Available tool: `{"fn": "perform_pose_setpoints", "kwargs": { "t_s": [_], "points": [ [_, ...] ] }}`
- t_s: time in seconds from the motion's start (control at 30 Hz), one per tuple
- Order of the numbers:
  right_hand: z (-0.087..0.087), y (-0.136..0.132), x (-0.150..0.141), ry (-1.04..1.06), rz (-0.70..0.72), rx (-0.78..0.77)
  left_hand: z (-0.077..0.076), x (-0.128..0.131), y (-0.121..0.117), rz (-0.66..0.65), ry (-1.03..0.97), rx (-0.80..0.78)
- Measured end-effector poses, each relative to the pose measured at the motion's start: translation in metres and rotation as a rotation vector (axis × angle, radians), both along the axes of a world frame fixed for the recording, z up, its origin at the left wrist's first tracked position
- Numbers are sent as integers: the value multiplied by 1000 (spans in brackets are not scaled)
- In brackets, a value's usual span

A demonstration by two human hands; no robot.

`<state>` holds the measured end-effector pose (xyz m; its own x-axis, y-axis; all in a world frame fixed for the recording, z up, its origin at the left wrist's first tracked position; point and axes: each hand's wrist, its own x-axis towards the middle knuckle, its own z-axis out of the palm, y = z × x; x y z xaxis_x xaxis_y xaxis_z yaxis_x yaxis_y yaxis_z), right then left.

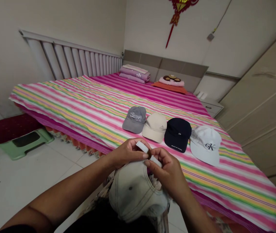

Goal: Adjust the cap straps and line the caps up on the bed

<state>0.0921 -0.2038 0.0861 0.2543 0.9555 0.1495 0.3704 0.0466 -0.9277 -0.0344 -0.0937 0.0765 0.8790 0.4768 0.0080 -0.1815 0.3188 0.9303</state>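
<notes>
A pale baseball cap (133, 191) hangs below my two hands, its back opening facing up and to the right. My left hand (130, 152) pinches the cap's light strap (141, 146) between thumb and fingers. On the other side of a small brown buckle (149, 154), my right hand (165, 166) grips the strap too. Beyond my hands, a grey cap (135, 120), a beige cap (154, 127), a navy cap (178, 134) and a white cap (206, 144) lie side by side on the bed.
The bed (79, 100) has a striped cover. Folded bedding (135, 73) and a pink pillow (172, 81) lie by the headboard (176, 66). At left stands a green stool (26, 144) near a radiator (72, 58). A wardrobe (261, 106) lines the right side.
</notes>
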Motion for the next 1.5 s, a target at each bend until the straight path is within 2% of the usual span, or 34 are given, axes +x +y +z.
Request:
{"fn": "perform_pose_setpoints", "kwargs": {
  "t_s": [0.13,0.27,0.47,0.53,0.6,0.7,0.83,1.0,1.27,1.5],
  "points": [
    [8,-3,-5,-328,-64,71,-2,-1,2,4,-22,-16],
    [11,-4,-7,-525,-74,148,-3,-2,5,-4,37,27],
    [14,-4,-8,-539,-72,152,-3,-3,8,-21,72,70],
    [16,-4,-8,-550,-60,141,-1,-4,8,-15,74,152],
    [17,-5,-8,-538,-47,115,2,-6,7,-6,95,301],
    [15,-7,-4,-357,-18,15,5,-8,5,30,101,443],
    [7,-8,4,82,85,-135,5,-8,3,71,46,379],
    [-1,-5,6,362,110,-225,1,-7,3,39,1,382],
    [-4,0,1,612,47,-173,-4,-5,3,-4,-27,272],
    [-2,1,0,606,17,-151,-7,-4,4,-67,-24,168]
  ]
}}
